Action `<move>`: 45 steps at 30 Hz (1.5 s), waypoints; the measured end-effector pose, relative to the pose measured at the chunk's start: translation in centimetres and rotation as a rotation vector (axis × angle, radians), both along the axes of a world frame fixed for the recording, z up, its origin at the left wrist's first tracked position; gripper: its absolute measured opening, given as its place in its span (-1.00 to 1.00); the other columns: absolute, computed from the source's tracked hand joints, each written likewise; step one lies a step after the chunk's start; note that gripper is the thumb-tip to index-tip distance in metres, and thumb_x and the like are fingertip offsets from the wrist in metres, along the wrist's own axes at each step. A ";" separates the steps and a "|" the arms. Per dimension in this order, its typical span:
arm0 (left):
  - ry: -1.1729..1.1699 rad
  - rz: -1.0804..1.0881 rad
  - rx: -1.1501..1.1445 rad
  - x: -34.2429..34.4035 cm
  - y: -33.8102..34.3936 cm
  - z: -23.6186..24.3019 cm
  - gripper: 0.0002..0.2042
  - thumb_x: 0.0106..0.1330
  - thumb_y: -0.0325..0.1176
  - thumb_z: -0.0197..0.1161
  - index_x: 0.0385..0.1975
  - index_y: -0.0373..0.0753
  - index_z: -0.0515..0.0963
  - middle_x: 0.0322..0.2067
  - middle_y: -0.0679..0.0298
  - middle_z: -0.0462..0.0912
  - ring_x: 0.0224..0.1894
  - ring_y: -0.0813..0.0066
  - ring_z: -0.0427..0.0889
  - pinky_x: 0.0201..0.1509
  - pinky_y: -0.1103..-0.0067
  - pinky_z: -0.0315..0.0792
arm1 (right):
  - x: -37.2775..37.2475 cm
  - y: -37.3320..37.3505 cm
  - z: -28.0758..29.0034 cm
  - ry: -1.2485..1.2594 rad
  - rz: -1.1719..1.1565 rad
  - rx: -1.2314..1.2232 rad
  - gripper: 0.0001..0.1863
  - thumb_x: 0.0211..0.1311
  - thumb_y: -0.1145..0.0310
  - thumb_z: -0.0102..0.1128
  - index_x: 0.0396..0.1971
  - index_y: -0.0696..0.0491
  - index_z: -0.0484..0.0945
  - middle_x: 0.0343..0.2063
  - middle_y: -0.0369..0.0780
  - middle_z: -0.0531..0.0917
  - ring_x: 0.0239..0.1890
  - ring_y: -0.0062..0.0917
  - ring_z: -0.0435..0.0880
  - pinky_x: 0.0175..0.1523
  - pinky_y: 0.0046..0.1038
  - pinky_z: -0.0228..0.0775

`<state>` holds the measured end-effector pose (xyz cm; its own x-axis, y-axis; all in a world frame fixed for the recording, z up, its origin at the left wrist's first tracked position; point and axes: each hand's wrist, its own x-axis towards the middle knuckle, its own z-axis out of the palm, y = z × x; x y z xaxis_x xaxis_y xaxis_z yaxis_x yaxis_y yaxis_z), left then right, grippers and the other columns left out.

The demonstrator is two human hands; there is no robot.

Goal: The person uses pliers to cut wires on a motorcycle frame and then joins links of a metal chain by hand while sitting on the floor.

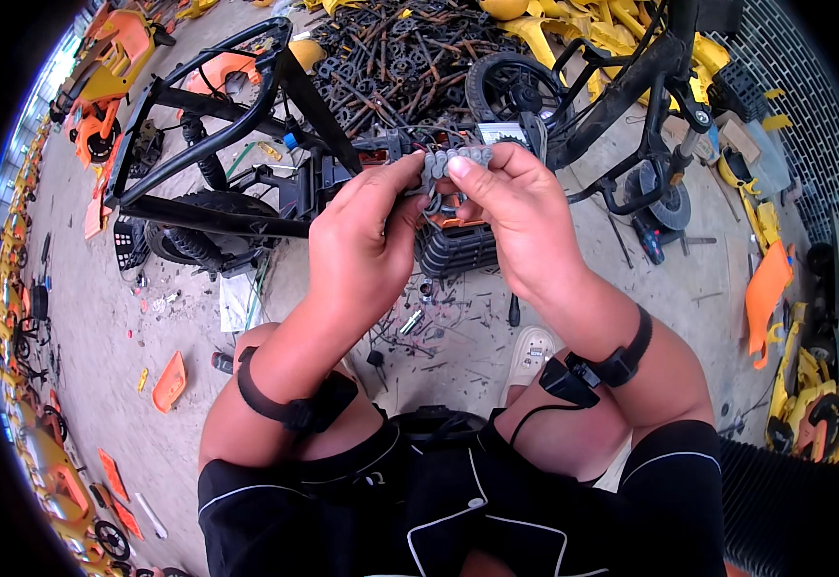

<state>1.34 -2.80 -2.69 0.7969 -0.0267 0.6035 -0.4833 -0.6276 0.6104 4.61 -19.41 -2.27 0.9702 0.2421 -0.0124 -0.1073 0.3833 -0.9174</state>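
Note:
Both hands are raised in front of me around a lumpy grey piece point(456, 156), possibly a connector or folded cable, whose exact kind I cannot make out. My left hand point(366, 226) pinches its left side between thumb and fingers. My right hand point(520, 216) grips its right side, thumb pressed on its front. Just behind and below them are a black ribbed part point(453, 252) and some dark wiring and frame parts of a dismantled vehicle, partly hidden by my hands.
Black tubular frames point(203, 144) point(592, 125) with wheels surround the work. A pile of rusty metal parts point(390, 67) lies behind, yellow and orange panels point(770, 288) along both sides. A socket tool point(412, 321), a drill point(652, 245) and an orange piece point(169, 383) lie on the concrete floor.

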 end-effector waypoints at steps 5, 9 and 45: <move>-0.057 -0.006 0.141 -0.1 0.4 0.4 -0.64 0.17 -0.66 0.34 0.00 -0.30 0.60 -0.22 0.09 0.72 -0.22 0.27 0.75 -0.15 0.52 0.60 | 0.2 -0.3 0.3 -0.017 0.001 -0.063 -0.84 0.33 0.34 0.30 -0.20 0.07 0.57 -0.35 -0.29 0.72 -0.41 -0.75 0.58 -0.26 -0.66 0.46; -0.056 0.000 0.139 -0.1 0.3 0.2 -0.71 0.19 -0.60 0.31 -0.06 -0.28 0.61 -0.26 0.08 0.71 -0.25 0.12 0.72 -0.18 0.40 0.60 | 0.3 -0.4 0.0 -0.021 0.008 -0.061 -0.85 0.33 0.34 0.30 -0.21 0.07 0.57 -0.35 -0.28 0.72 -0.41 -0.74 0.59 -0.26 -0.66 0.46; 0.313 -0.075 -0.504 0.2 1.2 0.5 -0.76 0.20 -0.57 0.42 -0.15 -0.35 0.58 -0.21 0.23 0.71 -0.19 0.56 0.71 -0.17 0.64 0.59 | 0.2 -0.2 0.2 0.045 0.134 -0.022 -0.81 0.38 0.38 0.23 -0.14 0.17 0.51 -0.24 -0.18 0.72 -0.20 -0.53 0.74 -0.16 -0.56 0.55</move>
